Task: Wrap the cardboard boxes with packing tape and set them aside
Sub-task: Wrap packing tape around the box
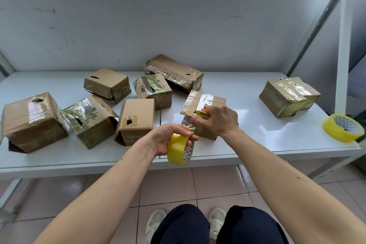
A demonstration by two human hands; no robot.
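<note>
The white tabletop carries eight brown cardboard boxes. Six of them cluster across its left and middle part: the biggest, a torn-top box, sits at the left edge; beside it a tilted box with glossy printed tape leans against a plain upright box with a ragged hole in its face. Behind these lie a small box, a box with striped tape, and a long flat box wrinkled over with clear tape, nearest the back edge. A taped box stands apart toward the right edge, its clear wrap crumpled and shiny.

The box being wrapped sits near the front edge, just behind both hands, its top flap raised and bearing a white label.

A spare yellow tape roll lies at the front right corner.

The left hand is curled around a yellow packing tape roll, held at the front edge; a short strip of clear tape runs from it up to the box. The right hand, palm down, has its grip clenched on a yellow utility knife, the tip pointing left at the taut tape.
</note>
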